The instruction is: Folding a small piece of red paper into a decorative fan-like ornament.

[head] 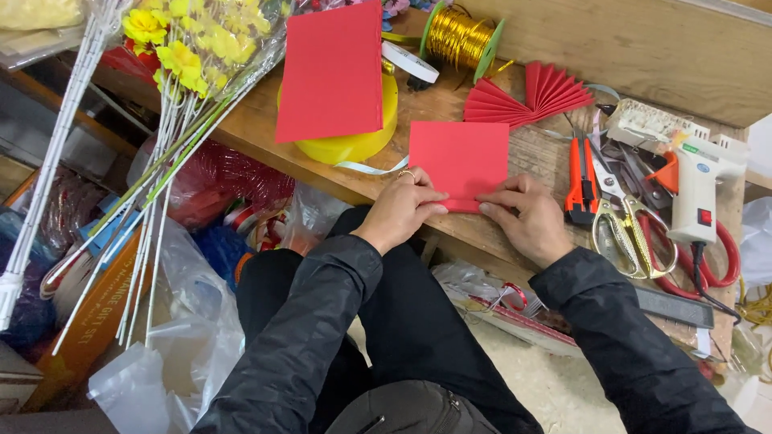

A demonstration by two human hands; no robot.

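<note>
A square red paper sheet [458,157] lies flat on the wooden workbench [265,120], its near edge folded up in a narrow strip. My left hand [400,210], a ring on one finger, pinches the left part of that fold. My right hand [527,219] presses the fold's right part with fingertips and thumb. Both sleeves are black. A pleated red paper fan [527,96] lies beyond the sheet.
A stack of red sheets [331,71] rests on a yellow tape roll [358,143]. Gold wire spool [458,36], white tape roll [410,62], orange utility knife [581,177], gold scissors [623,229], red scissors, white glue gun [696,189] sit right. Yellow artificial flowers [189,48] and plastic bags lie left.
</note>
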